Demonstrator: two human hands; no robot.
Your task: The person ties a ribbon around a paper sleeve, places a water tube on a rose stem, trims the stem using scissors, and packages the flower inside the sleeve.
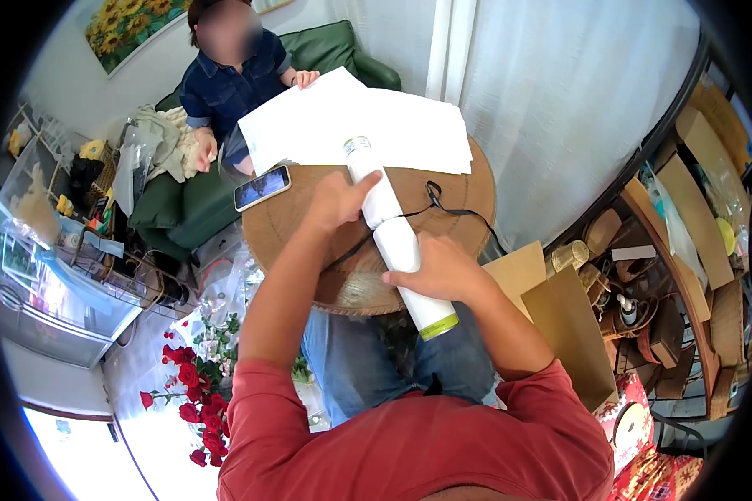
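A long white roll-shaped package with green ends [398, 250] lies slantwise over the round wooden table [309, 242], its near end reaching past the table's edge. It narrows at the middle, where a black ribbon [459, 212] crosses; whether the ribbon goes all the way round is hidden. My left hand [339, 200] is closed on the upper half, thumb on top. Lower down, my right hand [433, 269] grips the near half from the right side. Large white paper sheets [359, 121] are spread at the far side, by the package's far end.
A phone [261, 188] rests at the table's left edge. Across from me a person in a dark blue shirt [236, 92] sits on a green sofa [330, 48], one hand on the sheets. Red roses [202, 397] stand at lower left. An open cardboard box [564, 326] is at my right.
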